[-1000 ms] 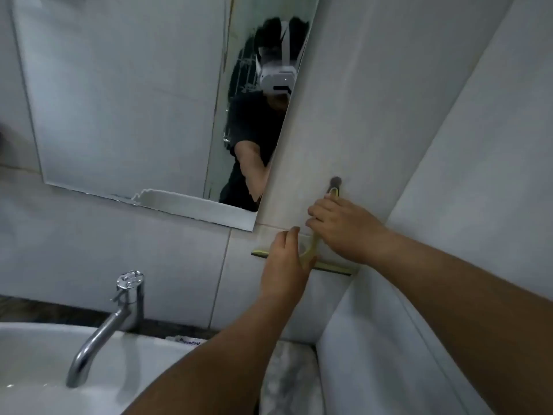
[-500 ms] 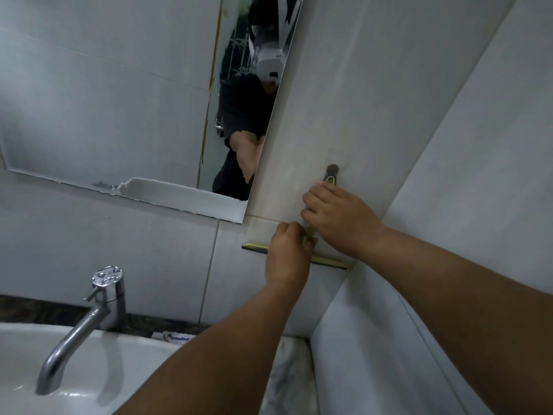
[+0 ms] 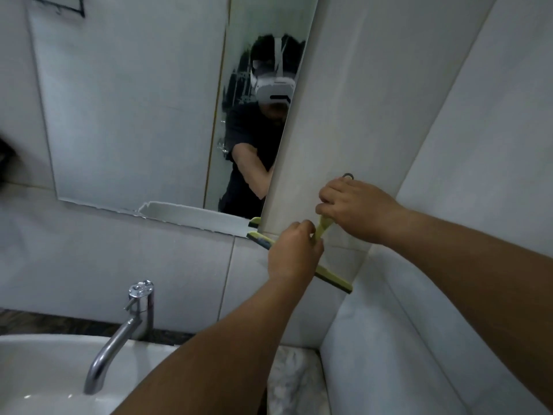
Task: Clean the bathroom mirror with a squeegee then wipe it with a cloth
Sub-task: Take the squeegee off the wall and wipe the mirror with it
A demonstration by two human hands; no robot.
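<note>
A yellow-green squeegee (image 3: pixel 332 278) rests against the tiled wall just right of the mirror (image 3: pixel 134 115), its blade tilted down to the right, its left tip (image 3: pixel 257 235) near the mirror's lower right corner. My left hand (image 3: pixel 294 254) grips it where the handle meets the blade. My right hand (image 3: pixel 356 211) is closed around the upper handle, below a dark wall hook (image 3: pixel 347 176). The mirror's bottom edge is chipped. No cloth is in view.
A chrome tap (image 3: pixel 125 327) stands over the white sink (image 3: pixel 45 372) at the lower left. A marbled counter strip (image 3: pixel 294 381) lies beside the sink. A tiled side wall (image 3: pixel 449 265) closes in on the right.
The squeegee has swung from level to tilted, its left end now up at the mirror's corner. Both hands stayed on it. The camera view has shifted.
</note>
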